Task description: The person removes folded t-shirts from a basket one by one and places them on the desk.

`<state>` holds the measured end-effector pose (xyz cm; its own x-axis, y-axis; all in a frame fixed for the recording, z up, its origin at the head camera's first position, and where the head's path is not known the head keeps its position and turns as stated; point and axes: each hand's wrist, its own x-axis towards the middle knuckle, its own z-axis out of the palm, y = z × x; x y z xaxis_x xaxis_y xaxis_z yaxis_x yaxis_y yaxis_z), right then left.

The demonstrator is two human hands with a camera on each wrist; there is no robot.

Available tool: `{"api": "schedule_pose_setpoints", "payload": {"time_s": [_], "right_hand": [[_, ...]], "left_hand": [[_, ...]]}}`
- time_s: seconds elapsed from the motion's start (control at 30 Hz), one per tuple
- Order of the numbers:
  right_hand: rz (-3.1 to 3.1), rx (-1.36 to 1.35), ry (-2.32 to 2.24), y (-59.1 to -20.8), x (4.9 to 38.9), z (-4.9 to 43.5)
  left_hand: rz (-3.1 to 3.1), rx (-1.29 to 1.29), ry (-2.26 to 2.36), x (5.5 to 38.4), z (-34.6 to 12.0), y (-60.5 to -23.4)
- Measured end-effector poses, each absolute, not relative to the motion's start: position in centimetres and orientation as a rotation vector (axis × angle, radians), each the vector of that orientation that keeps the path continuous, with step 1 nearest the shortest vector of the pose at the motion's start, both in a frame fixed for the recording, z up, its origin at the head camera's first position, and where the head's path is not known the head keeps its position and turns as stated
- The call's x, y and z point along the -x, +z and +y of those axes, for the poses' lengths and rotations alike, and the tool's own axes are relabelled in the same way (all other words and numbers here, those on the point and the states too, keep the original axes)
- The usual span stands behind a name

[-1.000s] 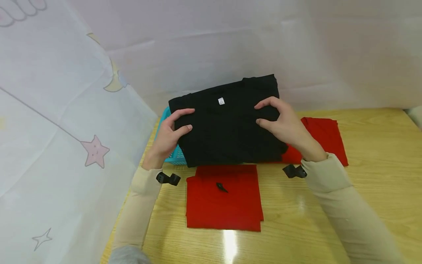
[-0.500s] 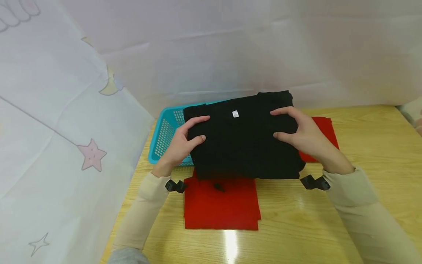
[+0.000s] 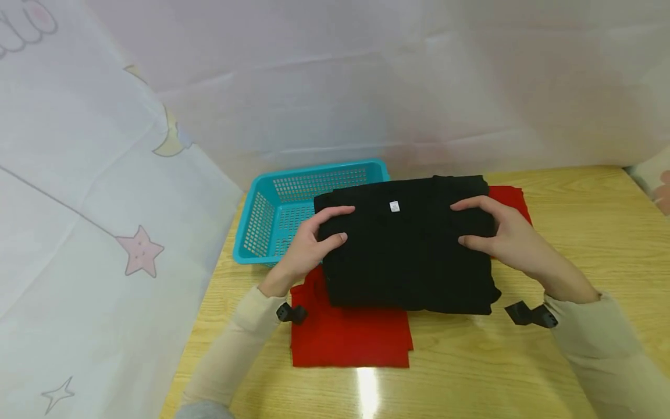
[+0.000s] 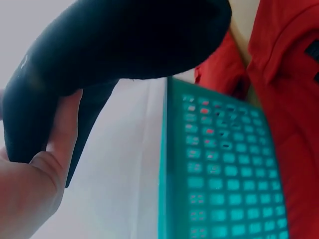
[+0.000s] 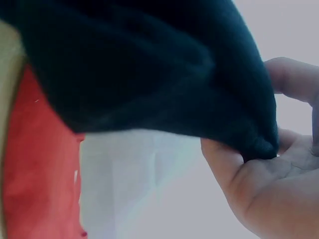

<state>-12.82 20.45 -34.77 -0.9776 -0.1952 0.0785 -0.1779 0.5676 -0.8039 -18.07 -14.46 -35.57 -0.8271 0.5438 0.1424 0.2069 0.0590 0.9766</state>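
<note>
A folded black garment (image 3: 408,262) with a small white label (image 3: 394,206) is held up in front of me. My left hand (image 3: 306,250) grips its left side and my right hand (image 3: 505,235) grips its right side, thumbs and index fingers lying over the cloth. Curled fingers under the black fabric (image 4: 124,40) show in the left wrist view. The right wrist view has its edge (image 5: 259,144) tucked into the right hand (image 5: 279,184). Partly hidden below it lies a folded red garment (image 3: 350,343) on the table.
Behind the left hand stands a blue perforated plastic basket (image 3: 243,233), partly covered by the black cloth. More red fabric (image 3: 510,201) lies behind the right hand on the wooden table (image 3: 576,233). A pale printed sheet (image 3: 314,87) hangs at the back and left.
Both hands have carried the black garment to the right and down in the head view, away from the basket. More of the basket shows; the dark mark on the front red garment is now covered.
</note>
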Motion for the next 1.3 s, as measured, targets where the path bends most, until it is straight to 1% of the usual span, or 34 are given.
{"api": "schedule_pose_setpoints", "payload": {"time_s": [0.13,0.43,0.9,1.13,1.3], "right_hand": [[2.796,0.344,-1.403,-35.7,12.1,21.1],[2.828,0.2,-1.341,-36.5,10.9,23.5],[2.803,0.276,-1.431,-39.0,9.3,27.4],[2.826,0.179,-1.378,-39.9,8.7,28.5],[2.858,0.193,-1.282,-40.9,8.6,30.0]], "left_hand": [[2.118,-0.769,1.789,17.5,-13.8,-36.3],[1.918,-0.793,1.795,15.9,-11.9,-37.2],[1.692,-0.757,1.733,13.9,-8.3,-38.9],[1.696,-0.724,1.69,13.1,-6.9,-39.6],[1.685,-0.697,1.673,12.7,-6.4,-40.1]]}}
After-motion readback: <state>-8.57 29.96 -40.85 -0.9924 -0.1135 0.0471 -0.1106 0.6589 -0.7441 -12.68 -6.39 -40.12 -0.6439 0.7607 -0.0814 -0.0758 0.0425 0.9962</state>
